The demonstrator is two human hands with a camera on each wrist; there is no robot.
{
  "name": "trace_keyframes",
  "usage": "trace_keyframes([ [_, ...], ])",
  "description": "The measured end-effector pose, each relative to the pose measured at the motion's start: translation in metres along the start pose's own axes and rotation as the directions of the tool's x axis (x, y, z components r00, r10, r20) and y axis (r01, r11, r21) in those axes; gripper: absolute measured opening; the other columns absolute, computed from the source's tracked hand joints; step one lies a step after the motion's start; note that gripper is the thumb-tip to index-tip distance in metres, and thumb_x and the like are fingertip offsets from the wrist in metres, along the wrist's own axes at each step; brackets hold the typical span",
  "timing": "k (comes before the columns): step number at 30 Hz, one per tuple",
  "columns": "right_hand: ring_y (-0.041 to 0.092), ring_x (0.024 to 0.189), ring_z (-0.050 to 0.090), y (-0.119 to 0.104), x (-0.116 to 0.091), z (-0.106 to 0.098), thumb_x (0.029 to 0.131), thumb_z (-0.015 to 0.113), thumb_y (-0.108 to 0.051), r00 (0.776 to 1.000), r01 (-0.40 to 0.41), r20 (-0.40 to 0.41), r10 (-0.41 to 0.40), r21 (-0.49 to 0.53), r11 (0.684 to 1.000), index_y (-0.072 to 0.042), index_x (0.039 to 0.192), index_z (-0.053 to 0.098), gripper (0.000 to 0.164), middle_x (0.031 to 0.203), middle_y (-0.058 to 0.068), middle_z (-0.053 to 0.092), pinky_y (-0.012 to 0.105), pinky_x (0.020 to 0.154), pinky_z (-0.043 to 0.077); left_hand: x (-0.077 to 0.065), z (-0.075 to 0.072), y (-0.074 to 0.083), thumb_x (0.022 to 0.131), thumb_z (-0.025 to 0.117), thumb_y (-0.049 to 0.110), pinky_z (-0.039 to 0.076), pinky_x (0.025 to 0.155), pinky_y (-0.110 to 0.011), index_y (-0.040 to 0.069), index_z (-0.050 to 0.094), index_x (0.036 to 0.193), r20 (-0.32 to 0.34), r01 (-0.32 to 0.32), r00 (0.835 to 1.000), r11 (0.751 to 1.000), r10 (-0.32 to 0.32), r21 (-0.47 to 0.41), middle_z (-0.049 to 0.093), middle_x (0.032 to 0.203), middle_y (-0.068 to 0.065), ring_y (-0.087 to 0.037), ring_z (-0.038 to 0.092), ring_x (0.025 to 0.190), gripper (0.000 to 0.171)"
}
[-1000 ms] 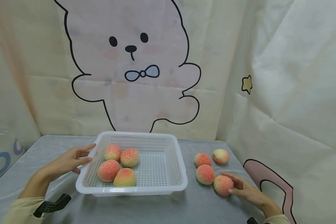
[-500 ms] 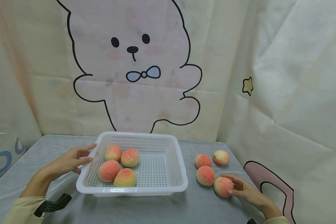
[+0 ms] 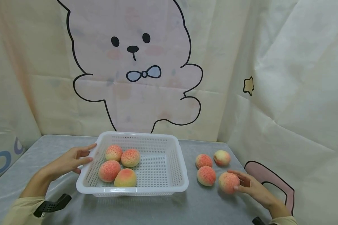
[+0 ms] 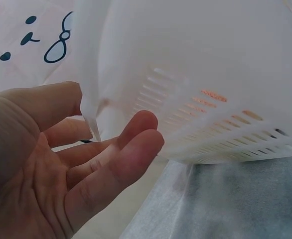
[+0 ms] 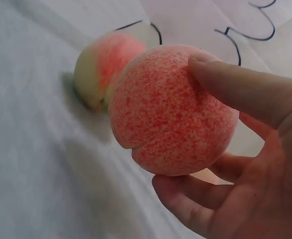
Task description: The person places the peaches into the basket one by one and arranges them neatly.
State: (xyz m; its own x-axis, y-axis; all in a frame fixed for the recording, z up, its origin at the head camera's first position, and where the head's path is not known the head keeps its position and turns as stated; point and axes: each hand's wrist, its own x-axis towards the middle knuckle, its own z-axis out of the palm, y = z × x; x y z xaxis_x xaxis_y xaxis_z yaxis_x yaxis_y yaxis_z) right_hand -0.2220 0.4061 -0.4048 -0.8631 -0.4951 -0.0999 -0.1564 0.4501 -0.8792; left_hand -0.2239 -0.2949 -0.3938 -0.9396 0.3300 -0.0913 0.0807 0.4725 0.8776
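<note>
My left hand (image 3: pixel 67 162) grips the left rim of a white plastic basket (image 3: pixel 135 190). In the left wrist view, the thumb is on one side of the rim and the fingers curl beneath the slotted basket wall (image 4: pixel 196 55). On the right, my right hand (image 3: pixel 253 189) holds a speckled pink peach (image 3: pixel 227 183) between thumb and fingertips. The right wrist view shows this peach (image 5: pixel 171 114) close up, with its shadow on the cloth apart from it. Inside the basket, several peaches, among them a yellowish one (image 3: pixel 125 177), sit toward the left side.
Beside the held peach lie a red peach (image 3: pixel 206 175), another red one (image 3: pixel 204 161) and a paler one (image 3: pixel 222 157). A grey cloth (image 3: pixel 146 209) covers the table. Printed curtains (image 3: pixel 163 103) stand behind and along both sides.
My right hand has lifted the peach a little and shifted it right, away from the red peach it was against. The left hand and basket stay in place.
</note>
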Motion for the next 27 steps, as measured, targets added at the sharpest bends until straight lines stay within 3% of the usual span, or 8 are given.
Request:
trace_keyframes([
  [8,-0.005,0.128,0.054,-0.027,0.005,0.004,0.103,0.049,-0.003,0.993,0.118,-0.007,-0.118,0.017,0.993,0.001,0.155,0.034,0.054,0.145,-0.023,0.054,0.025,0.094,0.054,0.000,-0.001,-0.001,0.102,0.059,0.028,0.063,0.073,-0.044,0.003,0.013,0.161,0.008,0.001,1.000,1.000,0.000,-0.009,0.038,0.152,-0.038,-0.028,0.068,0.106,0.079],
  [16,-0.006,0.127,0.054,-0.062,0.020,0.018,0.103,0.053,-0.003,0.988,0.147,-0.046,-0.145,0.024,0.989,-0.002,0.157,0.031,0.058,0.145,-0.025,0.051,0.025,0.094,0.053,-0.002,-0.001,-0.001,0.102,0.059,0.027,0.063,0.074,-0.045,0.002,0.012,0.161,0.018,0.004,1.000,0.999,-0.004,-0.033,0.038,0.153,-0.038,-0.028,0.068,0.108,0.079],
  [27,0.006,0.125,0.060,-0.108,0.063,0.058,0.099,0.057,-0.001,0.952,0.305,-0.037,-0.304,0.053,0.951,-0.005,0.154,0.038,0.058,0.144,-0.011,0.054,0.025,0.097,0.053,0.000,-0.001,-0.002,0.102,0.059,0.027,0.063,0.074,-0.045,0.003,0.012,0.161,0.008,0.003,1.000,0.999,-0.003,-0.039,0.040,0.151,-0.038,-0.028,0.068,0.107,0.079],
])
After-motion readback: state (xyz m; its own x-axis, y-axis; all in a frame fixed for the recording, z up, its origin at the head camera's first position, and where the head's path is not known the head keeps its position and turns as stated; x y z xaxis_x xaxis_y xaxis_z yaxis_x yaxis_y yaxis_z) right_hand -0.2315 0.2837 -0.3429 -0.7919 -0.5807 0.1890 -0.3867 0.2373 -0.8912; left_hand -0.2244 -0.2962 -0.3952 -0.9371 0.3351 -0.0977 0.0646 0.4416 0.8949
